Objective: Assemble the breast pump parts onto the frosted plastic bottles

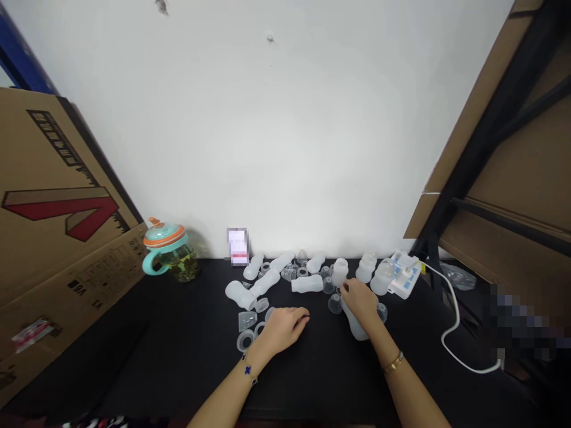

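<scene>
My left hand point(285, 327) rests low over the black table with loosely curled fingers. Its thumb is apart from them, and nothing shows between. Translucent rings point(245, 340) and a clear cap point(247, 321) lie beside that wrist. My right hand point(361, 300) has its fingertips pinched together at the foot of an upright open baby bottle point(340, 272). What they grip is hidden. Partly under this hand lies another frosted bottle point(355, 324). A clear domed cap point(335, 304) sits to its left. Between and behind the hands, several bottle bodies point(307, 283) lie on their sides.
Two bottles with clear caps point(382, 278) stand at the back right beside a white power strip point(405, 276) with a white cable point(455, 309). A turquoise-lidded jug point(172, 249) and a phone point(238, 246) stand at the back. Cardboard boxes point(57, 208) edge the left.
</scene>
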`<action>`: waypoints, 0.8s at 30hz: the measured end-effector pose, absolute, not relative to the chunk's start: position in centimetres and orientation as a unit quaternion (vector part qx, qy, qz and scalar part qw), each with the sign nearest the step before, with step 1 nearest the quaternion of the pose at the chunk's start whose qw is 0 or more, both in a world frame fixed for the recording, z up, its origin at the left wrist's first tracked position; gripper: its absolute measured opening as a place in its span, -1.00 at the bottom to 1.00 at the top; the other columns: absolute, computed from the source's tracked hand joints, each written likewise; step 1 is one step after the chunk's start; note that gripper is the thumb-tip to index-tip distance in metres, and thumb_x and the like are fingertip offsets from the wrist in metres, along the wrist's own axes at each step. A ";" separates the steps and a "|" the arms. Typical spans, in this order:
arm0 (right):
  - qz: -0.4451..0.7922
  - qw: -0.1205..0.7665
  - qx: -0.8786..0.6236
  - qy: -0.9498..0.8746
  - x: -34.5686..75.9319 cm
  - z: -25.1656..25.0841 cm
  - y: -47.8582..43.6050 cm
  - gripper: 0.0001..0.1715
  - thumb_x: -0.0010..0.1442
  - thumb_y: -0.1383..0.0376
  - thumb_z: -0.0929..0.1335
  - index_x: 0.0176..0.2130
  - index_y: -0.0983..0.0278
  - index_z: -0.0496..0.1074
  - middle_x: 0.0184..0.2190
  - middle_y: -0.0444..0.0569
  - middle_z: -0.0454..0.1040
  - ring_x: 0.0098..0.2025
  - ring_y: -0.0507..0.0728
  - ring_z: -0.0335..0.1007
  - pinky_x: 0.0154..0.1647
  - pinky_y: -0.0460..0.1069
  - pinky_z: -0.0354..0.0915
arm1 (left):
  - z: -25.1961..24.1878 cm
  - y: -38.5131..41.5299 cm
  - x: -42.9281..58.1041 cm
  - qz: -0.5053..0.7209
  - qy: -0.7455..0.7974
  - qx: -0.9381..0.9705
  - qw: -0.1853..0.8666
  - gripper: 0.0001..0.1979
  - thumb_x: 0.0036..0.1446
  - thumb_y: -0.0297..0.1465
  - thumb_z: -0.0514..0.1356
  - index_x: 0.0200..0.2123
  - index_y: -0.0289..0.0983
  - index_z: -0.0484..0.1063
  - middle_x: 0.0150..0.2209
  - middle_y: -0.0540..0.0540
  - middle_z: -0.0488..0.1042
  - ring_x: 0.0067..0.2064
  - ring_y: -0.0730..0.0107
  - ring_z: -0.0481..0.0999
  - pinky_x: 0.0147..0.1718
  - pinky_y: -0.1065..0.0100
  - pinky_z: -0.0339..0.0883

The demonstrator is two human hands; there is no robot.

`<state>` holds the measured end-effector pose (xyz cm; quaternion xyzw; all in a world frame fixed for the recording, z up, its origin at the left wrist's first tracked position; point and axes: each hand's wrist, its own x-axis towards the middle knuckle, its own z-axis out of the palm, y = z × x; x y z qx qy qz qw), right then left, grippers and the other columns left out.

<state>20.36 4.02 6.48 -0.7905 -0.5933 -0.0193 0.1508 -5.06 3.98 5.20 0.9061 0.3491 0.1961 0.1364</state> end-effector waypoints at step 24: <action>0.068 0.396 -0.656 -0.639 18.5 7.3 3.3 -0.77 0.24 0.21 0.29 -0.29 0.23 0.52 -0.37 -0.05 0.54 -0.39 0.13 0.40 -0.33 -0.02 0.20 | 5.1 4.1 -5.1 0.249 0.354 0.889 0.149 -0.78 0.36 -0.33 0.07 -0.10 -0.15 0.51 -0.27 -0.03 0.63 -0.25 0.28 0.62 -0.26 0.39 0.36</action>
